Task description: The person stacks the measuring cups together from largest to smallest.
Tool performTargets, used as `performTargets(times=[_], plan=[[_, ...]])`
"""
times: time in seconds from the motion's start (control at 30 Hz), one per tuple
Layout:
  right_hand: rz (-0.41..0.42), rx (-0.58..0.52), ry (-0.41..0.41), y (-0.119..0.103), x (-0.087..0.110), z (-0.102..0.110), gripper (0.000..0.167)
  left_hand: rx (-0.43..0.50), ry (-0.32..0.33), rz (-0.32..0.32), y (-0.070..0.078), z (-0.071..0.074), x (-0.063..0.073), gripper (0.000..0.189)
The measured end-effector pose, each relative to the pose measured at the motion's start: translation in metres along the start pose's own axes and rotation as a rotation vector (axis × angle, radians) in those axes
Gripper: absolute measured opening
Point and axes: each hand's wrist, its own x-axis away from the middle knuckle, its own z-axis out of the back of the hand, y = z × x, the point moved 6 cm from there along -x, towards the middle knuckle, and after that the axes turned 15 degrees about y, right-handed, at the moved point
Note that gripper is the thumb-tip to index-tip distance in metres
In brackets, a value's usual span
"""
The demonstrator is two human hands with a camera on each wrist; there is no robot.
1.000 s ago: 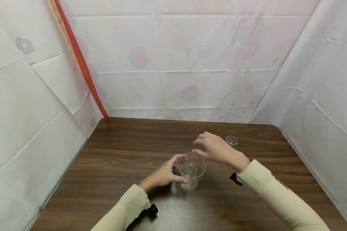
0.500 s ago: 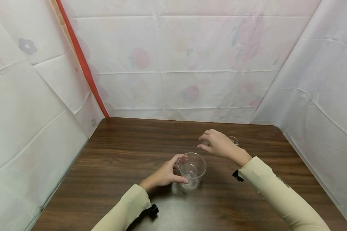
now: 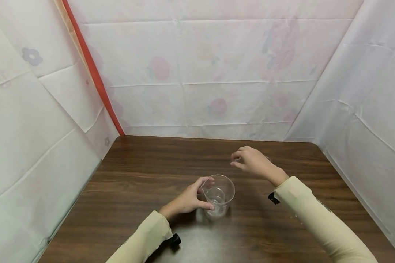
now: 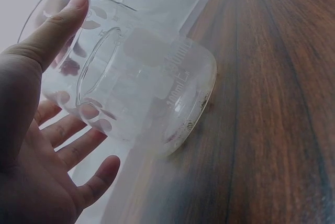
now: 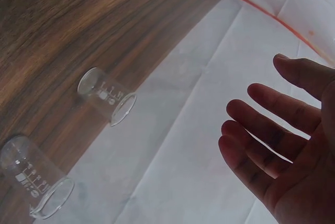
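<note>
My left hand (image 3: pixel 186 197) holds a large glass beaker (image 3: pixel 228 201) standing upright on the table, thumb on the near side and fingers round the far side. Inside it sits a smaller glass vessel (image 4: pixel 99 67), whose round rim shows through the wall. My right hand (image 3: pixel 253 161) hovers farther back and to the right, its fingers apart and slightly bent, with nothing in them. Near it two small beakers (image 5: pixel 107 97) stand on the table, the second beaker (image 5: pixel 36 177) apart from the first. In the head view that hand mostly covers both.
A dark wood-grain table (image 3: pixel 145 175) carries everything. White patterned sheets (image 3: pixel 197 73) hang behind it and along both sides. A red strip (image 3: pixel 92 69) runs down the back left corner.
My right hand has moved from the large beaker's rim back and to the right, over the small beakers. The left hand and large beaker have stayed in place.
</note>
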Motion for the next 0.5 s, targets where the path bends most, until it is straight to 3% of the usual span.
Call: performTargets(times=[0.5], plan=[[-0.047,0.014,-0.013,0.022,0.001,-0.004,0.022,0.006,-0.006,-0.007,0.003,0.001,0.0,0.085]])
